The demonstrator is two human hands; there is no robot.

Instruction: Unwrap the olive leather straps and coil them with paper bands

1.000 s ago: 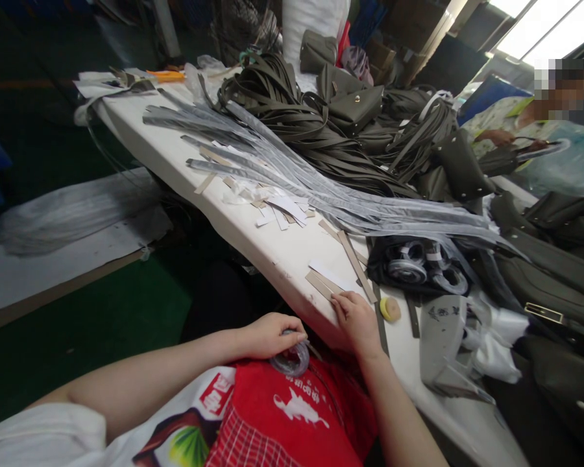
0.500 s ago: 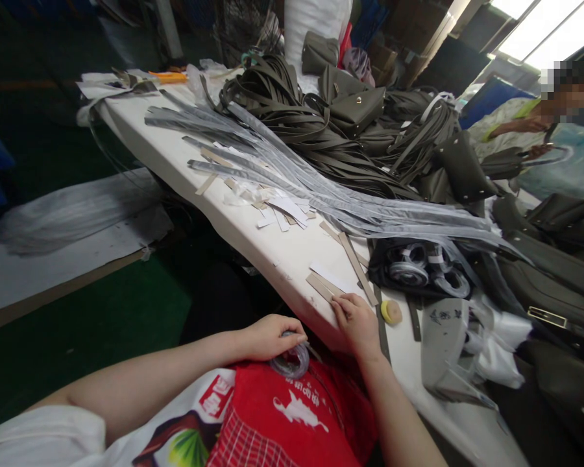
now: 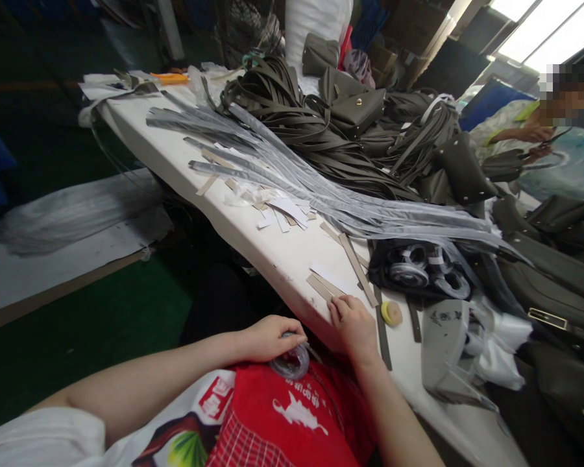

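Observation:
Low in front of the red apron, my left hand (image 3: pixel 271 338) is closed around a coiled strap (image 3: pixel 294 363) that looks wrapped in clear plastic. My right hand (image 3: pixel 354 327) rests at the near table edge, its fingers curled and pressed together; whatever they pinch, if anything, is hidden. Its fingertips meet the near end of a tan cardboard strip (image 3: pixel 320 287), beside a white paper strip (image 3: pixel 331 279). Right of that hand are a small yellow tape roll (image 3: pixel 392 313) and a dark flat strap (image 3: pixel 384 337).
Long plastic-covered straps (image 3: pixel 340 201) cross the white table (image 3: pixel 253 227), with piled dark straps (image 3: pixel 292 123) behind. A black container (image 3: pixel 382 272) holds several coils. Paper scraps (image 3: pixel 287 211) lie mid-table. Dark bags (image 3: pixel 540 285) crowd the right; a co-worker's hands (image 3: pixel 538 143) handle one farther back.
My right hand has shifted very slightly left along the table edge. My left hand and its coil stay put. The co-worker's upper hand has moved a little.

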